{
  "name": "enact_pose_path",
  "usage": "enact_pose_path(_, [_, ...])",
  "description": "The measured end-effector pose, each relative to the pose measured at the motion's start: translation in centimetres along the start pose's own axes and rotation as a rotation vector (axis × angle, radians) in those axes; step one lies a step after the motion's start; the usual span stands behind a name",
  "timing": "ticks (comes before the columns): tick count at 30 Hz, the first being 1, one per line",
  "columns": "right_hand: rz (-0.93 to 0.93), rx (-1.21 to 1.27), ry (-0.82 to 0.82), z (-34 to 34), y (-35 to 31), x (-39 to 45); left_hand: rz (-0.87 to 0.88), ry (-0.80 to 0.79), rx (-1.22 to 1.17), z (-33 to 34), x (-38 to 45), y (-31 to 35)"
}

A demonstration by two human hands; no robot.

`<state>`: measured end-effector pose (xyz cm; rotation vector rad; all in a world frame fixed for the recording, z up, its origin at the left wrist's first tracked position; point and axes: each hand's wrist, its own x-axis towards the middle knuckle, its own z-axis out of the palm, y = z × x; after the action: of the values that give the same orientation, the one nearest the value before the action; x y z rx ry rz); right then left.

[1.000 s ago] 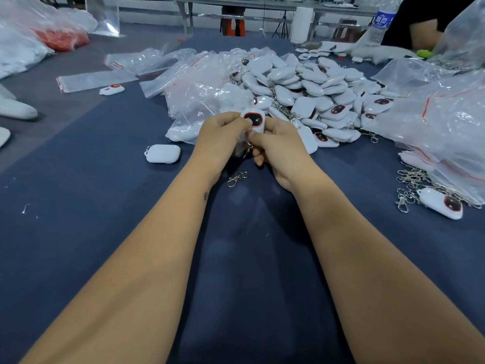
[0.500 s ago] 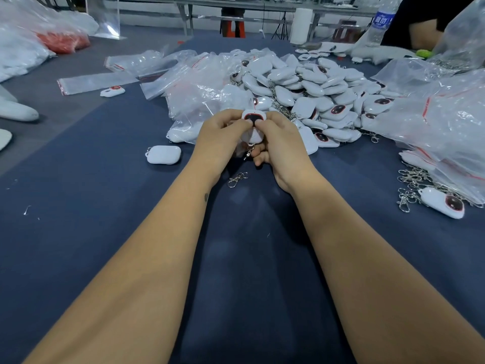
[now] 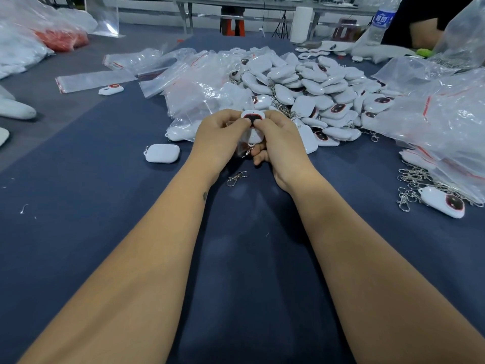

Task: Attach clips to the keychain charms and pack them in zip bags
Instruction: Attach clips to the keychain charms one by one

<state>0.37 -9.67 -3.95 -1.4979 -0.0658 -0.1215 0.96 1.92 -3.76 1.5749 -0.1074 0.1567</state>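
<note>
Seen from above, two bare forearms reach forward over a dark blue cloth-covered table [image 3: 78,206]. The left hand [image 3: 219,137] and right hand [image 3: 278,143] meet in the middle, fingers curled, both pinching one small white plastic keychain charm with a dark oval face ringed in red [image 3: 252,124]. It is held upright just above the table, probably so the silver metal clip [image 3: 248,151] dangling from its lower end hangs free; a thin clear film seems to sit around it, so it may be going into a zip bag, though that is hard to tell. A loose silver clip [image 3: 237,177] lies on the cloth just below the hands, within easy reach. Beyond the hands rises a heap of identical white charms [image 3: 315,88], with clear red-striped zip bags [image 3: 199,82] beside it, supplies kept close. At far right stands a clear water bottle with a blue label [image 3: 381,19]; its writing is too blurred to read.
</note>
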Motion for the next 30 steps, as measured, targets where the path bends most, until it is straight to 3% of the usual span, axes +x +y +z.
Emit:
enact_pose_path(9, [0.008, -0.039, 0.001, 0.1, -0.1, 0.0, 0.081, 0.037, 0.143, 0.2, 0.0, -0.1])
enact_pose_path(14, [-0.008, -0.018, 0.045, 0.2, -0.3, -0.3, 0.018, 0.098, -0.048, 0.2, -0.2, 0.3])
enact_pose_path(21, [-0.083, 0.434, 0.078, 0.0, -1.5, -0.7, 0.145, 0.23, 0.34, 0.0, 0.0, -0.5])
enact_pose_path(25, [-0.095, 0.578, 0.019, -0.1, -1.7, -0.9, 0.116, 0.168, 0.387, 0.0, 0.2, -0.3])
enact_pose_path(27, [-0.088, 0.5, 0.052, 0.1, -1.6, -0.9, 0.113, 0.158, 0.398, 0.2, 0.0, -0.2])
enact_pose_path(30, [-0.156, 0.075, 0.171, 0.2, -1.1, -0.9, 0.139, 0.223, 0.368, 0.2, -0.2, 0.1])
